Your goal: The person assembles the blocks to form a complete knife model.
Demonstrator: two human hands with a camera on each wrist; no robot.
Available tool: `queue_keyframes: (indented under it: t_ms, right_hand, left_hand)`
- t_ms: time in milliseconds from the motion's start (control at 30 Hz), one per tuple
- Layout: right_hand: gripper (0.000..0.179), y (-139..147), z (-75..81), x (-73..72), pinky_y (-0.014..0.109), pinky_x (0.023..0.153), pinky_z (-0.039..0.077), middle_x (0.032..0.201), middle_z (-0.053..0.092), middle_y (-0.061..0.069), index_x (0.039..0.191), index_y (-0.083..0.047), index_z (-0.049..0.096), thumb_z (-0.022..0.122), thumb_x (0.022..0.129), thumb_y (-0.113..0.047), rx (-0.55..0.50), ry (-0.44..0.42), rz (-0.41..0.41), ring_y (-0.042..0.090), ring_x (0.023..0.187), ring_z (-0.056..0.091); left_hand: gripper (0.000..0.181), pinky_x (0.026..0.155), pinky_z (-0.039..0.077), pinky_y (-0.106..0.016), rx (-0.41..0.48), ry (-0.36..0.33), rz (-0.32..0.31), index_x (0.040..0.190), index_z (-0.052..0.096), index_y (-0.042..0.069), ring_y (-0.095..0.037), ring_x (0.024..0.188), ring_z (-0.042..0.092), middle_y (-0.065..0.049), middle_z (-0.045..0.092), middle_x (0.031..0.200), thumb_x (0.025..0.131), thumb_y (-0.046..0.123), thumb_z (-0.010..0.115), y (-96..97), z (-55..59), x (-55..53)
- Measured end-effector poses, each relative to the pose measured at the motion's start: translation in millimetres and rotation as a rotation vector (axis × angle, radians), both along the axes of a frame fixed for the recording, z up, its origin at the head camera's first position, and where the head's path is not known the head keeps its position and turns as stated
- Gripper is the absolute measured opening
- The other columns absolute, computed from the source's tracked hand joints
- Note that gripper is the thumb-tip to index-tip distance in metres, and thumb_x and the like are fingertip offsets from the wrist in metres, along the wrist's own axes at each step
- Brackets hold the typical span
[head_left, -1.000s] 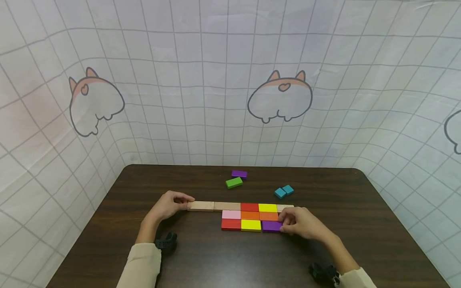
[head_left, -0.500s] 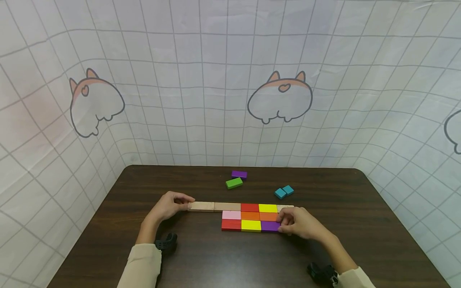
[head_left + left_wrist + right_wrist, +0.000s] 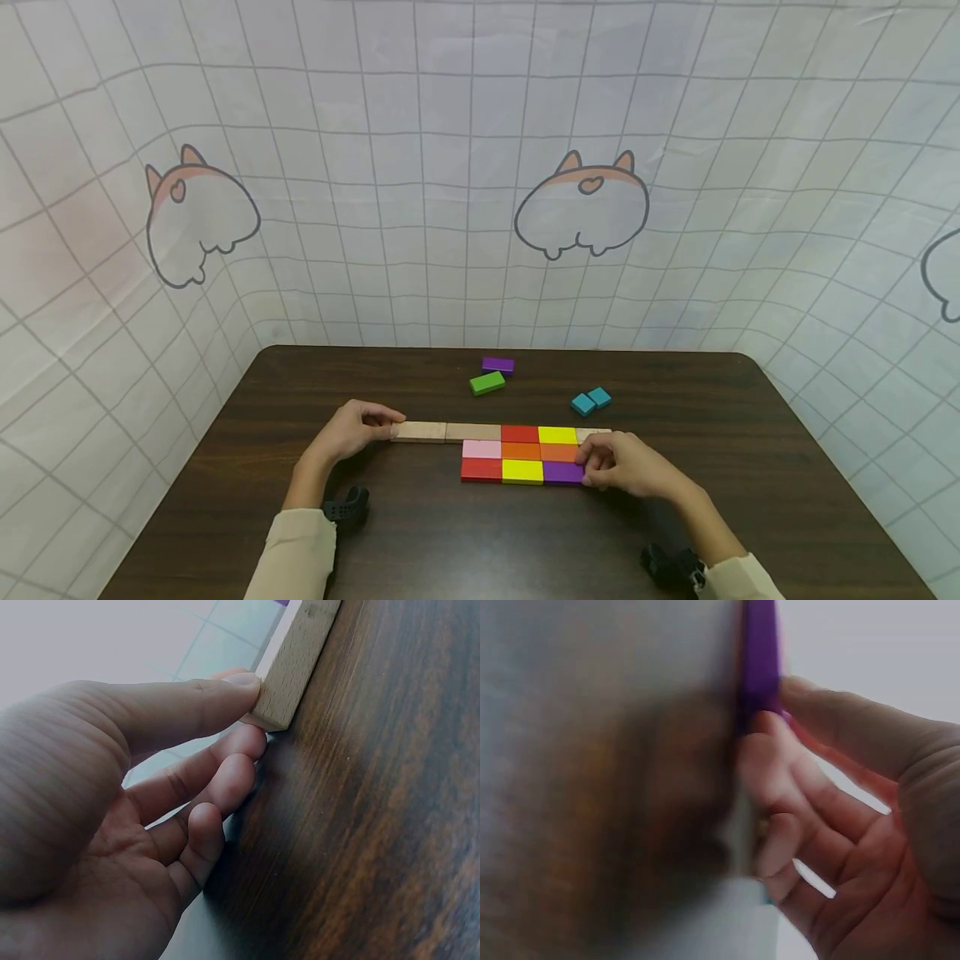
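Flat, coloured, brick-shaped blocks lie in rows against a strip of plain wooden blocks (image 3: 473, 431). My left hand (image 3: 351, 429) pinches the left end of the outermost wooden block (image 3: 296, 667), thumb on its near side. At the right end of the front row, my right hand (image 3: 630, 465) grips a purple block (image 3: 562, 472) between thumb and fingers. That block touches a yellow block (image 3: 522, 472), with a red block (image 3: 482, 471) left of it. Behind are a pink block (image 3: 482, 449) and two orange blocks (image 3: 521, 452). My right hand partly covers the wooden block (image 3: 592, 434) at the far right.
At the back of the dark table (image 3: 420, 533) lie a green block (image 3: 487, 383), another purple block (image 3: 498, 365) and two small blue blocks (image 3: 591, 402). A white grid-patterned cloth (image 3: 420, 208) hangs behind the table and along its sides.
The purple block has slid slightly left with my right hand, and the narrow gap beside the yellow block has closed. My left hand has stayed in place.
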State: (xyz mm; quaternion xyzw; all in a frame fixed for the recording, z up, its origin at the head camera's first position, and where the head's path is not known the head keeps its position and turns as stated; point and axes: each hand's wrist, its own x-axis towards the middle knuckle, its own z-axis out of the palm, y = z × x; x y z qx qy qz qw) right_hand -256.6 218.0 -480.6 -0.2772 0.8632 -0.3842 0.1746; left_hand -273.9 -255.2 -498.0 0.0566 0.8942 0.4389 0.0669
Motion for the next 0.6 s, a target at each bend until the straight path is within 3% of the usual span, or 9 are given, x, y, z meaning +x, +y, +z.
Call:
queue_keyframes:
  t_ms: [133,367,600]
  right_hand:
    - [0.018,0.6,12.7,-5.7,0.024,0.070,0.053,0.083,0.070,0.000,0.107,-0.006,0.070,0.076,0.093,-0.016,0.045,0.008,0.036,0.009,0.073,0.062]
    - [0.022,-14.4,37.8,-30.2,0.026,0.073,0.053,0.089,0.069,-0.002,0.112,-0.006,0.070,0.074,0.095,-0.020,0.082,0.135,0.023,0.014,0.081,0.062]
    - [0.026,-50.1,38.7,-67.4,0.030,0.072,0.055,0.093,0.070,0.000,0.120,-0.010,0.069,0.072,0.096,-0.020,0.017,0.137,-0.070,0.022,0.080,0.065]
  left_hand:
    - [0.017,0.073,0.046,-0.034,0.001,-0.003,0.003,0.109,0.081,0.014,-0.018,0.081,0.057,-0.003,0.070,0.092,0.093,0.014,0.076,0.2,-0.2,0.8]
    - [0.017,0.073,0.046,-0.034,0.010,-0.009,0.008,0.110,0.080,0.013,-0.019,0.081,0.057,-0.003,0.070,0.092,0.093,0.014,0.076,0.2,-0.3,1.6]
    - [0.017,0.072,0.046,-0.034,0.011,-0.011,0.005,0.109,0.080,0.014,-0.018,0.080,0.056,-0.004,0.070,0.092,0.093,0.014,0.076,0.8,0.2,1.5]
